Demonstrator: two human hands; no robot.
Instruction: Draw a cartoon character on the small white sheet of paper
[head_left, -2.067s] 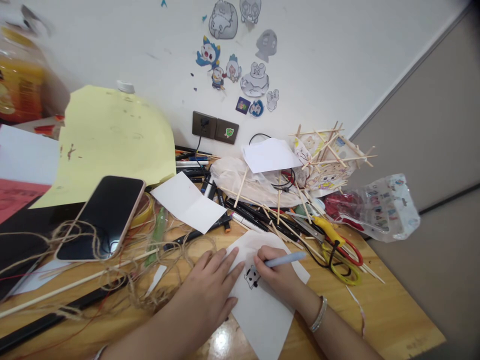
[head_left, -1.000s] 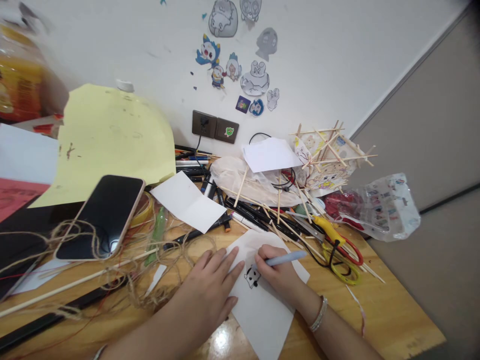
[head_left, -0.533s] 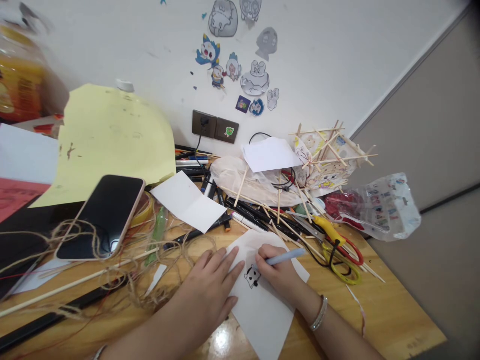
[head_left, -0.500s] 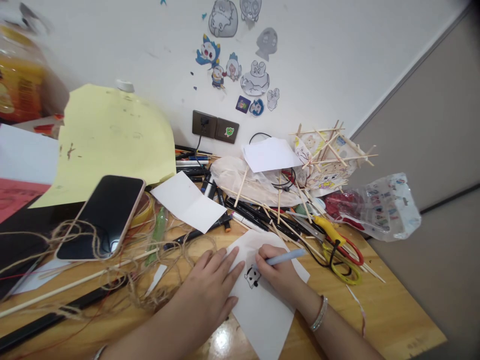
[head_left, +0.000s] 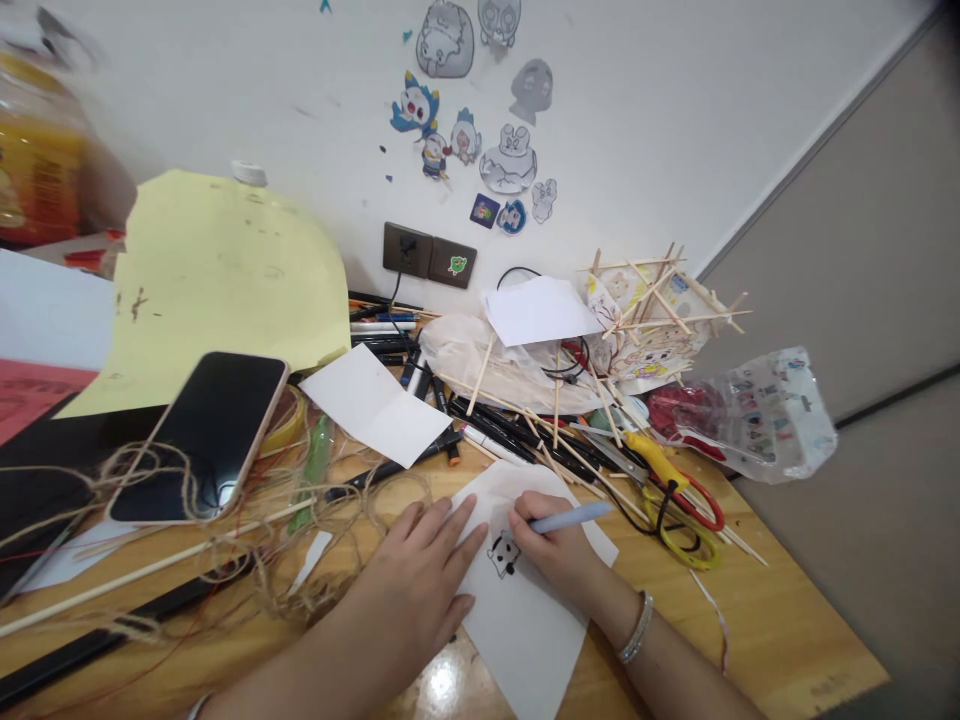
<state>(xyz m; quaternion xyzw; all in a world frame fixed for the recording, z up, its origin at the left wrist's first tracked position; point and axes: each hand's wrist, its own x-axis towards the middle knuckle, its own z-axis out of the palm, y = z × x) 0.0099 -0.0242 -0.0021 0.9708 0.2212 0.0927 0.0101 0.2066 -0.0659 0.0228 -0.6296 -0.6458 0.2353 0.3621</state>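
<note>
A sheet of white paper [head_left: 525, 640] lies on the wooden table with a small black drawing [head_left: 503, 554] of an animal-like face on it. My right hand [head_left: 551, 545] is closed around a light blue pen [head_left: 571, 516], resting on the paper just right of the drawing; the pen's tip is hidden by the fingers. Flat at the left edge of the sheet, my left hand [head_left: 427, 570] has its fingers spread and holds nothing.
Left are a phone [head_left: 206, 435], tangled twine [head_left: 330, 510] and yellow paper [head_left: 232, 270]. Behind the sheet lie black markers [head_left: 502, 430], thin sticks and a small white sheet [head_left: 379, 405]. Scissors [head_left: 656, 465], a plastic bag [head_left: 780, 415] and a stick frame [head_left: 652, 315] are at the right.
The whole view has shifted very slightly. Both hands keep nearly the same places on the paper, and no clear change shows in the drawing.
</note>
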